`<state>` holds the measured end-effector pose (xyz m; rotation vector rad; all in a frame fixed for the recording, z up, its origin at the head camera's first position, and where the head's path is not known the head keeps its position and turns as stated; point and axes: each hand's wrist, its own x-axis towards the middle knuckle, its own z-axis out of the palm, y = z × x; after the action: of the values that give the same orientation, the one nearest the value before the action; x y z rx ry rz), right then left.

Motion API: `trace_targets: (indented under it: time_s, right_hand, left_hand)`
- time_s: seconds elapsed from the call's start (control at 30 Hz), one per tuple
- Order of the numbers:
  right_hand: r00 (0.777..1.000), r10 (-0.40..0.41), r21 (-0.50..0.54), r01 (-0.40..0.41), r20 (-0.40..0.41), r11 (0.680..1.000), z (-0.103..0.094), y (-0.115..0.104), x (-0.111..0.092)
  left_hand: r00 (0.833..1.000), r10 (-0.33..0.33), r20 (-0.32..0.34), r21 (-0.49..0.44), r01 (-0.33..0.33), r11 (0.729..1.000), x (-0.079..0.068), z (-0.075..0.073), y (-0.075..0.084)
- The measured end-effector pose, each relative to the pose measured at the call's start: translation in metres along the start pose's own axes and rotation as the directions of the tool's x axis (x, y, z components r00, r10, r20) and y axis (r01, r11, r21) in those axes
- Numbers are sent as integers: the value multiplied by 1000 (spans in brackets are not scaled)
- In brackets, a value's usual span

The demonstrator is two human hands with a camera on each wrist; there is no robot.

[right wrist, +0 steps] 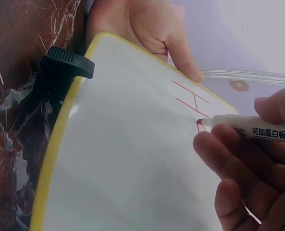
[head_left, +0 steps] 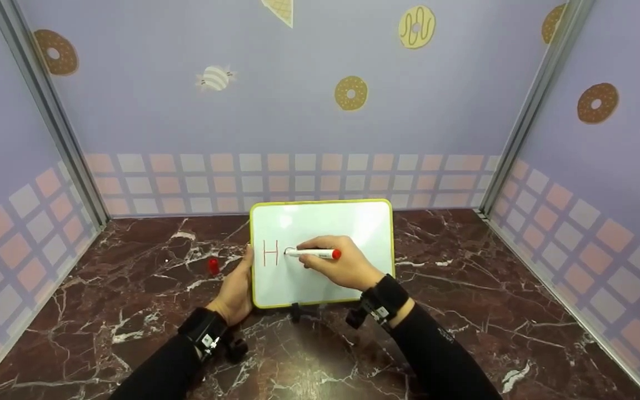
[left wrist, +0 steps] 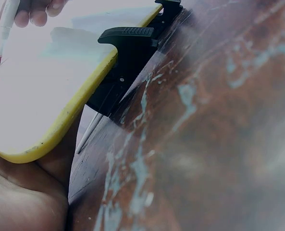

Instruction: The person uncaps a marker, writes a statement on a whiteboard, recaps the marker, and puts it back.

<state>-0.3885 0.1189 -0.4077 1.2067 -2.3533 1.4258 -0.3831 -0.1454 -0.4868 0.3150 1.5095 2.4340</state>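
Note:
A whiteboard (head_left: 325, 219) with a yellow rim leans back on the table, a red letter H (head_left: 270, 253) at its left and a small curved red stroke beside it. My left hand (head_left: 236, 291) grips the board's left edge, thumb along the side; its other fingers are hidden behind the board. Between thumb and fingers, my right hand (head_left: 345, 261) pinches a white marker (right wrist: 229, 123) with a red end. The marker's tip touches the board at the curved stroke, just right of the H.
A small red marker cap (head_left: 213, 266) lies on the dark marbled table (head_left: 148, 311), left of the board. Black stand clips (left wrist: 128, 53) hold the board's lower edge. Patterned panels (head_left: 298, 128) enclose the table at the back and both sides.

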Motion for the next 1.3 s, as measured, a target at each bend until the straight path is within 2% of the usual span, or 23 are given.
trace_targets:
  time_s: [0.27,0.7,1.3]
  right_hand:
    - [998,37,61,-39,44,997,-2,-2,0]
    - [994,70,56,-75,78,996,-6,-2,-1]
    - [991,126,37,-128,39,991,-11,-4,-2]
  left_hand:
    - [1000,12,11,14,-13,1000,0,0,0]
    - [1000,9,-10,11,-9,1000,0,1,0]
    - [1000,6,3,5,-6,1000,0,-2,-1]
